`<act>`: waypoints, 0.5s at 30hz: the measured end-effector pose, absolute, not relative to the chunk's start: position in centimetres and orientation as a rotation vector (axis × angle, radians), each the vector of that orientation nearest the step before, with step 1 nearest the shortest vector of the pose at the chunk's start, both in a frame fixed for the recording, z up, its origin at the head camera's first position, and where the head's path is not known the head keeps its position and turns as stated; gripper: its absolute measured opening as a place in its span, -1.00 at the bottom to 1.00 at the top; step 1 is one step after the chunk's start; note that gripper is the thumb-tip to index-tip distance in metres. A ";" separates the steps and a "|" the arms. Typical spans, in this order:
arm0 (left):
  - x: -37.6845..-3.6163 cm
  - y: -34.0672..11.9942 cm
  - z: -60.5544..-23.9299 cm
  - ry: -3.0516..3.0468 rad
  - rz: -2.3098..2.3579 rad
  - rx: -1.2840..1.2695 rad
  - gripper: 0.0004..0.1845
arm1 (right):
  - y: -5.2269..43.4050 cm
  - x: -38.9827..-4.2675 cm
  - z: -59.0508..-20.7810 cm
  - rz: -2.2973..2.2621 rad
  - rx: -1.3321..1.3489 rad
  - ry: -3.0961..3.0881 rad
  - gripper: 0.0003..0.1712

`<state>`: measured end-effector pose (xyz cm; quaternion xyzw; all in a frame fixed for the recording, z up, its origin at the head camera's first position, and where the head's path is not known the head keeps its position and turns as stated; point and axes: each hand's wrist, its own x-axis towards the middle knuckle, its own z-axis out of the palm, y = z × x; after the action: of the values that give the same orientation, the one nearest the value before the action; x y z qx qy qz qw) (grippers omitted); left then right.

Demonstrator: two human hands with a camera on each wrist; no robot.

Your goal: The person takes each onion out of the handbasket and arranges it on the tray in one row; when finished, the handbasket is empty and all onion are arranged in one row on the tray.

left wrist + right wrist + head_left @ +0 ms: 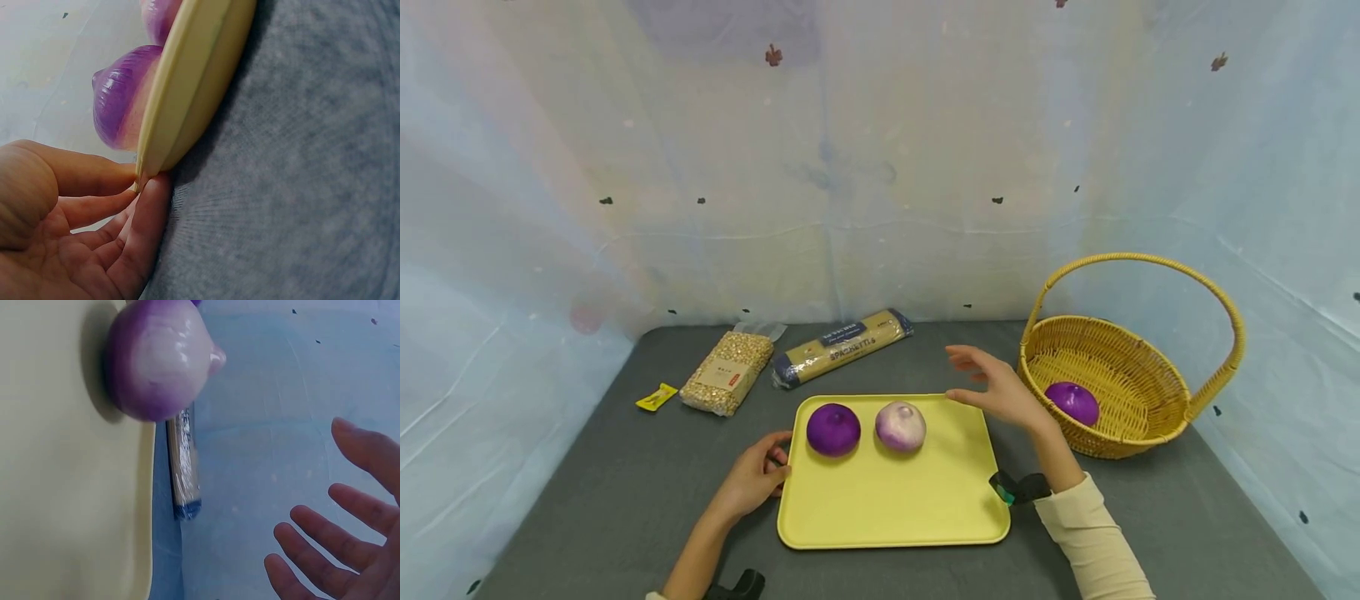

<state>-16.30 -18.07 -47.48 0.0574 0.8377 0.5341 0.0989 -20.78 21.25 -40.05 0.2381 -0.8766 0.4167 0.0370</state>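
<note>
Nearest me, the left hand (752,479) pinches the near-left rim of the yellow tray (895,508), fingers (147,212) curled at its edge. Her right hand (1000,387) hovers empty, fingers spread, between the tray and the wicker basket (1138,333). Three onions in all: a purple onion (832,429) and a pale onion (900,426) on the tray, a third onion (1072,402) in the basket. They look glossy, rigid and light (likely plastic), so probably slippery; best cupped around the middle. Spaghetti pack (842,346), one grain bag (727,372), one yellow wrapper (657,397) lie behind.
</note>
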 end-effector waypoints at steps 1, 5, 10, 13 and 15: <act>-16.3 -18.1 -47.5 2.481 1.577 0.167 -0.48 | 21.5 -20.8 -40.0 1.277 0.727 -2.688 -0.27; -16.4 -18.0 -47.7 2.504 1.557 0.146 -0.49 | 22.2 -20.7 -39.7 1.273 0.699 -2.689 -0.27; -16.0 -17.7 -47.1 2.522 1.547 0.139 -0.50 | 23.0 -20.4 -39.4 1.283 0.666 -2.667 -0.26; -16.0 -17.8 -47.1 2.494 1.568 0.162 -0.50 | 23.6 -20.4 -39.3 1.278 0.648 -2.650 -0.26; -16.2 -18.0 -47.4 2.476 1.580 0.174 -0.49 | 24.0 -20.4 -39.2 1.284 0.635 -2.645 -0.26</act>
<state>-16.17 -18.04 -47.40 0.0588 0.8373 0.5344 0.0995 -20.38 23.99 -39.24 0.2107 -0.8774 0.4258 0.0666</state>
